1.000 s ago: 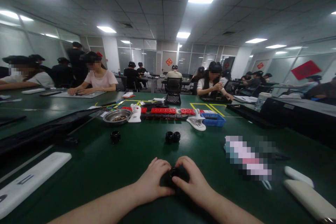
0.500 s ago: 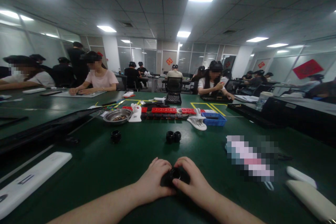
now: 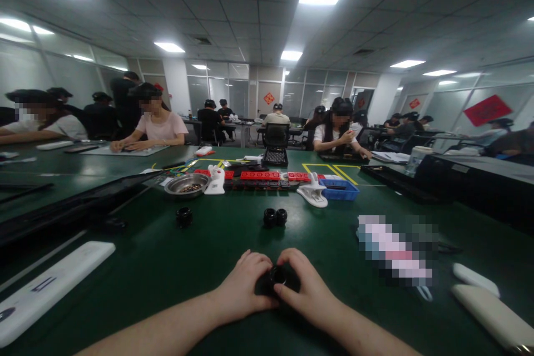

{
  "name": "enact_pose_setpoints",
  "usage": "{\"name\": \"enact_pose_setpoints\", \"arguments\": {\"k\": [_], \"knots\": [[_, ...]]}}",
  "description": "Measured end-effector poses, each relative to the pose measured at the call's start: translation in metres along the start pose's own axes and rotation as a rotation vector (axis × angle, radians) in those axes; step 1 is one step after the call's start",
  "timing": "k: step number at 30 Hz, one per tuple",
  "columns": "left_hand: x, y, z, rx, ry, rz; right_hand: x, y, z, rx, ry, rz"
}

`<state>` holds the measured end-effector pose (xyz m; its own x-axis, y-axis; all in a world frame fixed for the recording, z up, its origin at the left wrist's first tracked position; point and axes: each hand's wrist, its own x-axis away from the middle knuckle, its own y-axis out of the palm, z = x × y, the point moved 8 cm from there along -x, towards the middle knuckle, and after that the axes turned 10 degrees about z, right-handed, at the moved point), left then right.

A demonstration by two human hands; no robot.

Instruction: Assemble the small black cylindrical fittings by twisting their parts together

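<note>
Low over the near part of the green table (image 3: 317,311), my left hand (image 3: 246,283) and my right hand (image 3: 304,283) close around a small black ring-shaped part (image 3: 278,275). Its round opening faces up toward me. The right thumb and forefinger pinch its right side, while the left fingers curl around its left side and partly hide it. Beyond my hands stand two similar black round parts (image 3: 275,217), side by side and touching. Another black round part (image 3: 184,217) sits apart to the left.
A metal bowl (image 3: 175,184) of small pieces, white clamps (image 3: 312,192), a red-and-black row of bins (image 3: 261,177) and a blue basket (image 3: 354,193) line the table's middle. A white power strip-like bar (image 3: 58,289) lies left; a beige case (image 3: 492,311) lies right. Co-workers sit across.
Both hands keep their hold on the black ring-shaped part in nearly the same place. The view has shifted very slightly; the other parts on the table stay put.
</note>
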<state>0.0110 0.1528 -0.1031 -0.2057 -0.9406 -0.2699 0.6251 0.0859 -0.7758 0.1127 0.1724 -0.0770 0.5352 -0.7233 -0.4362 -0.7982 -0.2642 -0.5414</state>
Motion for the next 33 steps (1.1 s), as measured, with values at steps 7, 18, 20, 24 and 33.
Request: {"name": "enact_pose_setpoints", "arguments": {"k": [7,18,20,24,33], "knots": [[-0.001,0.0,-0.001,-0.001,0.01,-0.003,0.004,0.007,-0.002,-0.053,0.005,-0.128],[-0.001,0.002,-0.002,-0.013,0.035,0.004,-0.002,0.003,0.001,-0.04,-0.04,-0.066],[-0.001,0.002,-0.003,-0.007,0.035,-0.004,0.0,0.005,-0.002,-0.095,-0.074,-0.113],[0.0,0.0,0.0,-0.009,0.028,-0.005,0.004,0.004,0.007,-0.082,0.019,-0.085],[-0.001,-0.002,0.003,-0.003,0.025,0.002,0.0,0.002,-0.002,-0.002,-0.029,-0.033]]}}
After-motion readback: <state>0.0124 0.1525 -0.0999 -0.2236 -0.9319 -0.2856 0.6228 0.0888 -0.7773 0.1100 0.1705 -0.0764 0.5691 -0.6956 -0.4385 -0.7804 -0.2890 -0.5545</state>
